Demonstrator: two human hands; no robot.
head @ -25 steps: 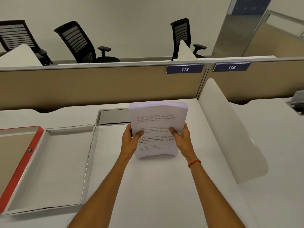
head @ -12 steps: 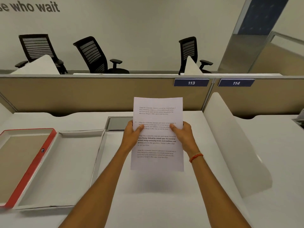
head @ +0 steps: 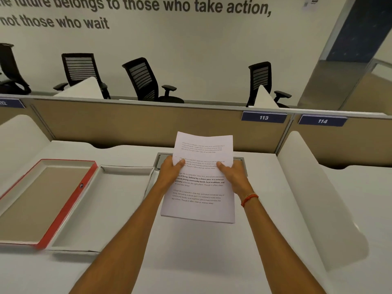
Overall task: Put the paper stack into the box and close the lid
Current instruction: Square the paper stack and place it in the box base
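Desk [head: 212, 262], white and smooth, lies bare in front of the person, bounded on the right by a curved white divider [head: 318, 198] and at the back by a tan fabric partition [head: 137, 124] bearing the plates 113 and 114. On the left of the desk the box [head: 118, 206] lies open, a shallow white tray with thin upright walls, its near corner close to the left forearm. The lid [head: 70, 209], red-edged with a brown card lining, lies flat and open beside the box, joined along its left wall.

The paper stack [head: 201, 187] is held upright above the middle of the desk, well to the right of the box and clear of the surface. The left hand [head: 169, 175] and right hand [head: 233, 177] clasp its two side edges, each with the thumb pressed on the printed front sheet and the fingers hidden behind. The sheets are white with blocks of small black text, the bottom edge showing the stack's thickness. An orange band [head: 249, 199] circles the right wrist. Black mesh-backed chairs [head: 146, 81] stand beyond the partition.
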